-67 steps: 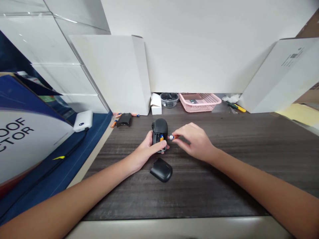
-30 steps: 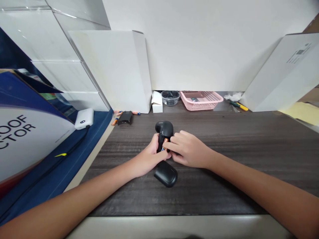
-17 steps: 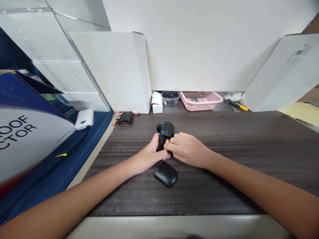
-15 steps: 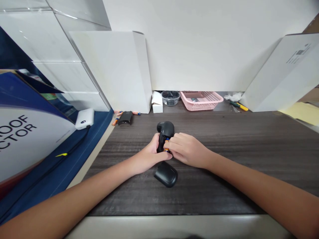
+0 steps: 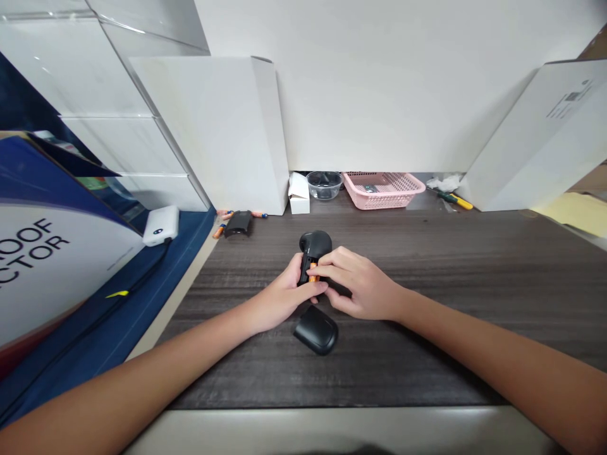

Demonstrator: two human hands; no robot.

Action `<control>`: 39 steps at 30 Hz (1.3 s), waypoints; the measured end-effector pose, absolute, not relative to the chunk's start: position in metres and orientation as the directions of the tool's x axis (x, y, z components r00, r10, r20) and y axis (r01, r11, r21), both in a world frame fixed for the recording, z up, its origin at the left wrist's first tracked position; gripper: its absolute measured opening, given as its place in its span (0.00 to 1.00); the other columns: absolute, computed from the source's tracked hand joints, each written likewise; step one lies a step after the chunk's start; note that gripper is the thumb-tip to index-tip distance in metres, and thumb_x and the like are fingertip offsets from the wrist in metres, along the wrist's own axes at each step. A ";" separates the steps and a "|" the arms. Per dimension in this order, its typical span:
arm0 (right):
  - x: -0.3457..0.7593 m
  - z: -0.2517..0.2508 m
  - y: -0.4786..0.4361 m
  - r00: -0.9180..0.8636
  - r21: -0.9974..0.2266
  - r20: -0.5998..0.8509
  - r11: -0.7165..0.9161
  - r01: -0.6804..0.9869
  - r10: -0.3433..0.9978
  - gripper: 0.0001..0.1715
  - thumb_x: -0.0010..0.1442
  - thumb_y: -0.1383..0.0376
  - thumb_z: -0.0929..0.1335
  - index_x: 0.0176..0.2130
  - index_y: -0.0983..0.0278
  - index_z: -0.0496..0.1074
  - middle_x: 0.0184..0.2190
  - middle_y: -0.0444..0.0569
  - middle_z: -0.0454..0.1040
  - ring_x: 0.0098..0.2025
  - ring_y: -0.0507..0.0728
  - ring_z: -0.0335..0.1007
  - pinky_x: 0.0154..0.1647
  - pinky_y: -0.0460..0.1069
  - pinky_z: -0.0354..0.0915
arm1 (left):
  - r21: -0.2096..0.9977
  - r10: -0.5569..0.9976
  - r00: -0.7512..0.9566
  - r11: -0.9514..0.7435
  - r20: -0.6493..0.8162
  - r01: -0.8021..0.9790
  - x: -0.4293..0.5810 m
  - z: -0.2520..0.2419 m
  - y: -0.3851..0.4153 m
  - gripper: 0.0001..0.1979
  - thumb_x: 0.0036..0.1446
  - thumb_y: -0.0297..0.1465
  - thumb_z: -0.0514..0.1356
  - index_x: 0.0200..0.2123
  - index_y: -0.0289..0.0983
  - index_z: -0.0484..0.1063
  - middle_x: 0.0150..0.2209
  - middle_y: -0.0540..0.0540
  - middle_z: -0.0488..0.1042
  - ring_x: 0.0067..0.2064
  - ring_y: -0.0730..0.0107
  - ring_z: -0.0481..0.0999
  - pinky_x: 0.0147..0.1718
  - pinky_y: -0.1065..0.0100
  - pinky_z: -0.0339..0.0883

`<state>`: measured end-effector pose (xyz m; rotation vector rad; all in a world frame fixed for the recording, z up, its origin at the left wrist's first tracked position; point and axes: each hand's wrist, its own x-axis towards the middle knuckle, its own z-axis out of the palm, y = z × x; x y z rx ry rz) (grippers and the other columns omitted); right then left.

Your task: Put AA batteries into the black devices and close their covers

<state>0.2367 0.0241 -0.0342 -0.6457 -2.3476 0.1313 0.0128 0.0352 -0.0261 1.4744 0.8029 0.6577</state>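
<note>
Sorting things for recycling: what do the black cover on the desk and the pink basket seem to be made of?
The black cover looks like moulded plastic with a matte finish, judging by its dull, soft highlight. The pink basket also looks like moulded plastic, its even colour and regular lattice of holes suggesting that.

Desk (image 5: 441, 341), dark wood-grain top. Items lying on it: one black plastic cover (image 5: 315, 330), front centre; one black plastic piece (image 5: 238, 224), rear, with orange-banded batteries (image 5: 219, 231) just beside it; small white carton (image 5: 298, 193); glass bowl (image 5: 325, 186); pink plastic mesh basket (image 5: 383, 191); yellow-handled screwdriver (image 5: 455, 201).
</note>
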 end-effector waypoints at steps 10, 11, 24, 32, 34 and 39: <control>0.236 -0.031 0.026 -0.706 -0.024 0.523 0.837 0.547 0.477 0.07 0.70 0.61 0.69 0.43 0.61 0.75 0.38 0.51 0.73 0.38 0.60 0.63 0.39 0.55 0.61 | 0.993 0.812 0.572 0.083 -0.119 0.088 0.015 -0.023 0.034 0.22 0.60 0.37 0.70 0.53 0.41 0.66 0.44 0.51 0.70 0.46 0.64 0.72 0.47 0.63 0.69; 0.237 -0.030 0.026 -0.716 -0.025 0.523 0.848 0.529 0.462 0.07 0.71 0.62 0.68 0.44 0.62 0.75 0.40 0.52 0.74 0.39 0.60 0.65 0.41 0.55 0.62 | 0.992 0.813 0.569 0.093 -0.126 0.087 0.016 -0.022 0.034 0.21 0.60 0.36 0.70 0.51 0.40 0.65 0.43 0.52 0.69 0.44 0.66 0.72 0.45 0.63 0.69; 0.230 -0.040 0.020 -0.344 -0.411 0.635 0.679 0.608 0.692 0.49 0.56 0.50 0.81 0.68 0.55 0.63 0.64 0.61 0.67 0.65 0.72 0.65 0.64 0.69 0.64 | 0.993 0.835 0.546 -0.005 -0.062 0.119 0.013 -0.025 0.036 0.18 0.65 0.38 0.65 0.55 0.40 0.69 0.46 0.49 0.72 0.52 0.60 0.70 0.53 0.61 0.67; 0.232 -0.039 0.023 -0.288 -0.488 0.621 0.647 0.586 0.729 0.55 0.58 0.51 0.80 0.73 0.56 0.57 0.72 0.61 0.60 0.74 0.71 0.57 0.74 0.70 0.57 | 0.991 0.819 0.574 -0.080 0.006 0.104 0.013 -0.020 0.033 0.17 0.72 0.43 0.60 0.55 0.39 0.69 0.48 0.46 0.74 0.48 0.60 0.75 0.50 0.61 0.72; 0.233 -0.039 0.024 -0.231 -0.508 0.646 0.635 0.581 0.728 0.49 0.61 0.53 0.78 0.72 0.57 0.58 0.71 0.61 0.62 0.72 0.71 0.60 0.72 0.69 0.60 | 0.977 0.830 0.555 -0.161 0.056 0.143 0.011 -0.019 0.034 0.18 0.73 0.43 0.58 0.57 0.39 0.69 0.46 0.45 0.76 0.46 0.61 0.77 0.49 0.61 0.72; 0.236 -0.041 0.023 -0.143 -0.675 0.522 0.510 0.533 0.841 0.49 0.64 0.52 0.76 0.74 0.58 0.54 0.52 0.54 0.77 0.47 0.62 0.76 0.50 0.60 0.74 | 0.841 0.854 0.465 -0.418 0.235 0.343 0.007 -0.016 0.037 0.21 0.74 0.40 0.58 0.65 0.40 0.66 0.55 0.43 0.78 0.55 0.56 0.78 0.59 0.60 0.66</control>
